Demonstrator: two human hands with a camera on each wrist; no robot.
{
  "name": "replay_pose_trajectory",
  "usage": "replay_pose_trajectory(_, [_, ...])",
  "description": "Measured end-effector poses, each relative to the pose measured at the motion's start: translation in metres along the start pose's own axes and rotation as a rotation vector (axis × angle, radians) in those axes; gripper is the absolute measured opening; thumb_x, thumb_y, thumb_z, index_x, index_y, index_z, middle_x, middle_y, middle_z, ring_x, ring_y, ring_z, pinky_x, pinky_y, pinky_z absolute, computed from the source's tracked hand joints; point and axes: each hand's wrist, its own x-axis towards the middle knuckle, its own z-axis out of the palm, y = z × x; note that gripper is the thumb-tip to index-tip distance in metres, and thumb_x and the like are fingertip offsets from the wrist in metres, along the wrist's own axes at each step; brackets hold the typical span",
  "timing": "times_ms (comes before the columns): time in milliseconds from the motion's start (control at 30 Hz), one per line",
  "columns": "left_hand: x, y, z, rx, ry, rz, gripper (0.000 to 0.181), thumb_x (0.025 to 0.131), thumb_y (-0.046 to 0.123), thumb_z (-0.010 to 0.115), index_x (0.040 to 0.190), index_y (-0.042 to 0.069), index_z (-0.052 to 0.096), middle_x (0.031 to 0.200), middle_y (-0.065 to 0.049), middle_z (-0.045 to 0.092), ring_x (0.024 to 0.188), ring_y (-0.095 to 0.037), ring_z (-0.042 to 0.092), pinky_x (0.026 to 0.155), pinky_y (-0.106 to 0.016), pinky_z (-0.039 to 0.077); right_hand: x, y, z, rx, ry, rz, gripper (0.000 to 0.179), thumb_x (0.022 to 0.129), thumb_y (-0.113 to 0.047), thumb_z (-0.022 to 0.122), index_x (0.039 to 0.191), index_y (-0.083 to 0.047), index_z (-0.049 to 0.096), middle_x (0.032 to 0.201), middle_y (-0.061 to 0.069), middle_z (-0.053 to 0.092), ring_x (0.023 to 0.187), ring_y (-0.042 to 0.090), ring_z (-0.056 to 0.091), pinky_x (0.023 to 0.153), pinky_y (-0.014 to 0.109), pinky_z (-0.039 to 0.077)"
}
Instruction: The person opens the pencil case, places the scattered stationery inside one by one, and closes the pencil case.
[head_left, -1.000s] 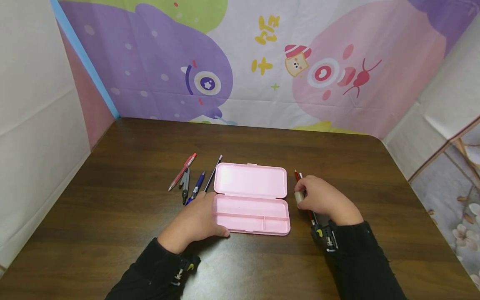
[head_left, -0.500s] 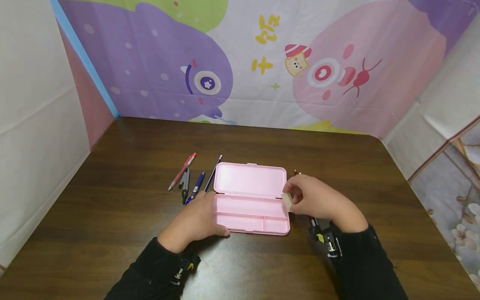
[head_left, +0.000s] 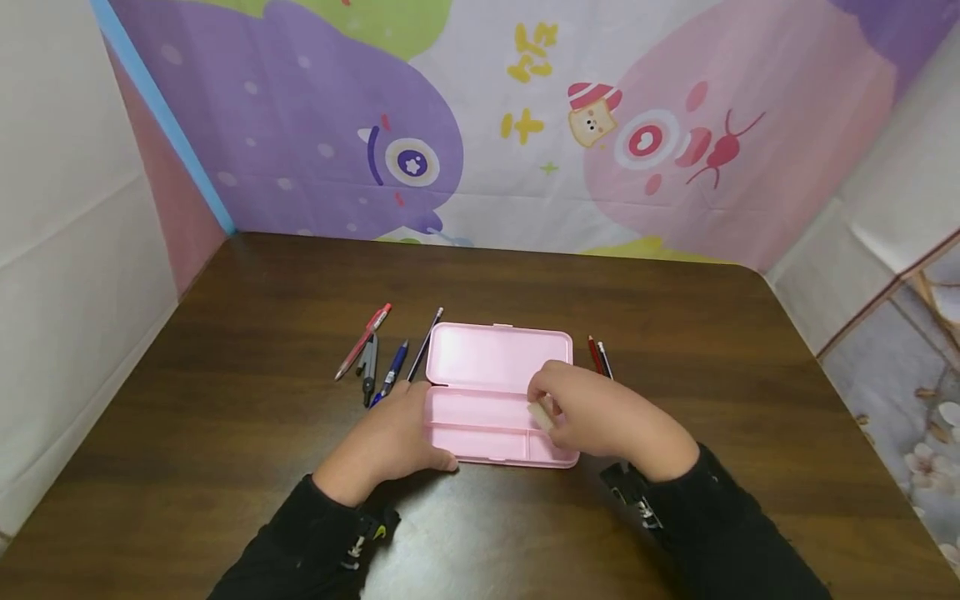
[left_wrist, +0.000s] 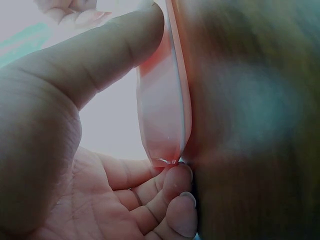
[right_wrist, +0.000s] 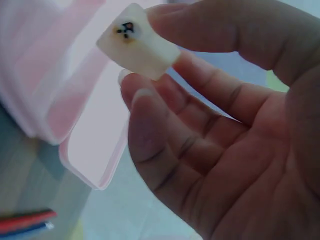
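A pink pencil case (head_left: 480, 446) lies unfolded on the table, its lid (head_left: 495, 354) tipped to the back and its tray split by dividers. At the tray's left end my left hand (head_left: 390, 442) grips it, thumb at the front and fingers round the side; the left wrist view shows the case (left_wrist: 162, 107) between them. My right hand (head_left: 600, 412) pinches a small off-white eraser (head_left: 542, 415) above the tray's right part. In the right wrist view the eraser (right_wrist: 137, 45), with a dark printed mark, sits between thumb and fingertips, apart from the case.
Left of the case lie a red pen (head_left: 363, 342), a grey compass (head_left: 369, 371), a blue pen (head_left: 393, 371) and a dark pencil (head_left: 425, 343). To its right, a red pencil (head_left: 596, 354) and a dark pencil (head_left: 605, 360) are partly hidden by my right hand.
My right hand has lifted the eraser from beside the pencils and carried it left, over the pencil case. My left hand has stayed at the case's left end.
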Motion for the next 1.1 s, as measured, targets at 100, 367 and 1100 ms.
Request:
replay_pose_trajectory(100, [-0.001,-0.001,0.000,-0.013,0.000,0.002,0.091,0.060,0.031,0.101,0.135,0.002,0.057,0.118,-0.012,0.062,0.106,-0.026,0.052,0.086,-0.051,0.049,0.000,-0.007,0.001,-0.154,-0.038,-0.060,0.031,0.080,0.005,0.074,0.107,-0.008,0.066,0.097,-0.001,0.055,0.080,0.014,0.052,0.076,0.032,0.048])
replay_pose_trajectory(367, [-0.001,-0.002,0.001,-0.016,0.010,0.008,0.091,0.060,0.032,0.101,0.134,0.003,0.058,0.118,-0.011,0.063,0.107,-0.026,0.052,0.088,-0.051,0.049,-0.006,-0.012,0.008,-0.447,-0.033,-0.303,0.028,0.084,0.001,0.081,0.106,-0.004,0.064,0.093,0.003,0.055,0.079,0.013,0.052,0.073,0.027,0.053])
replay_pose_trajectory(1100, [-0.001,-0.004,0.002,-0.007,0.009,-0.011,0.090,0.061,0.032,0.101,0.133,0.002,0.058,0.117,-0.010,0.063,0.106,-0.027,0.053,0.087,-0.050,0.049,-0.010,-0.001,0.020,-0.548,-0.090,-0.455,0.030,0.085,-0.005,0.083,0.110,-0.009,0.067,0.096,0.000,0.056,0.087,0.015,0.051,0.080,0.027,0.052])
